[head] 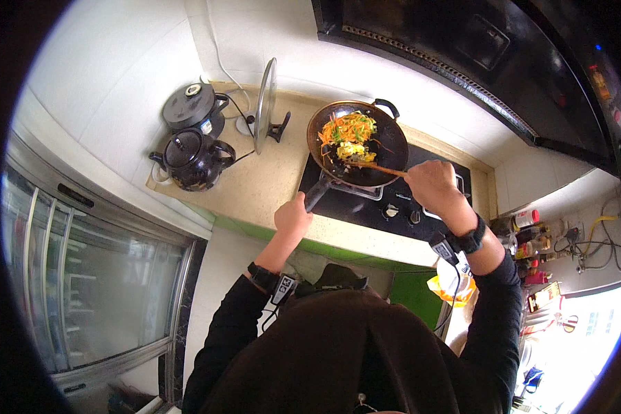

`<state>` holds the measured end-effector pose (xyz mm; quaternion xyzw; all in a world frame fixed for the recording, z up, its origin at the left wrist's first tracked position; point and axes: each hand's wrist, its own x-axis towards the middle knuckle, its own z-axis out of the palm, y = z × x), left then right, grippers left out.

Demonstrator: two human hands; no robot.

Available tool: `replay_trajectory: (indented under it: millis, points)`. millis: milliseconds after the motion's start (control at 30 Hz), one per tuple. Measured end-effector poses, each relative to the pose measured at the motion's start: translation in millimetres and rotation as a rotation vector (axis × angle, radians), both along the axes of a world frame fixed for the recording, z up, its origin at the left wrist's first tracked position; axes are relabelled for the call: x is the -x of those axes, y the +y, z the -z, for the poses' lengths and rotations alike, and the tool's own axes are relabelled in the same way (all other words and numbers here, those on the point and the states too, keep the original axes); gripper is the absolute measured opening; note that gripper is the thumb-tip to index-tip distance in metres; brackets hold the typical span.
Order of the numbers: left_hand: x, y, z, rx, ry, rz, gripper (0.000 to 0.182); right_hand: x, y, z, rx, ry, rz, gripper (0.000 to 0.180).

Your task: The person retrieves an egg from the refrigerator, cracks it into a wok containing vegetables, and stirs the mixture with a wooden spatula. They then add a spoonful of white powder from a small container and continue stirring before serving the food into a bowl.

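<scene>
My left hand [293,214] grips the black handle [318,194] of a dark wok [393,139] that sits over the left side of the gas stove. In my right hand [431,187] is a wooden spatula [380,168], its far end down among the food. Shredded orange and green vegetables [348,128] lie in the upper left of the wok. Yellow scrambled egg [353,151] sits just below them, close to the spatula's tip. A second, looped handle [387,107] sticks out at the wok's far side. The spatula's grip end is hidden in my fist.
The black gas stove [359,209] has knobs [390,210] along its front. Left on the counter [284,176] stand a glass lid [266,106] on edge, a dark teapot [192,160] and a black electric cooker [189,108]. A range hood [445,46] overhangs the back right. Several bottles [530,243] stand at right.
</scene>
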<state>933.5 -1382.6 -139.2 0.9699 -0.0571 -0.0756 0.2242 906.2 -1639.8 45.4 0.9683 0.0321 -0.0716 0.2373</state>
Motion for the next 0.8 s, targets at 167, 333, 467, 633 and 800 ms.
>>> replay_trajectory:
  millis: [167, 333, 467, 633, 800]
  points:
    - [0.4, -1.1, 0.0, -0.007, -0.007, 0.003, 0.034, 3.0, 16.0, 9.9, -0.125, 0.121, -0.068, 0.024]
    - [-2.2, -1.3, -2.5, -0.014, 0.039, 0.001, 0.033, -4.8, 7.3, 0.6, -0.034, -0.033, 0.030, 0.017]
    - [-0.2, -1.5, -1.3, -0.017, -0.016, 0.004, 0.032, 3.3, -12.8, -3.1, -0.056, 0.052, -0.046, 0.022]
    - [-2.6, -1.0, 1.0, -0.021, 0.038, -0.010, 0.041, 0.7, -23.3, 9.1, -0.128, -0.068, -0.005, 0.024]
    - [-1.8, -0.7, 3.3, -0.015, 0.016, -0.016, 0.040, -7.9, -24.4, 21.5, -0.195, -0.215, 0.077, 0.024]
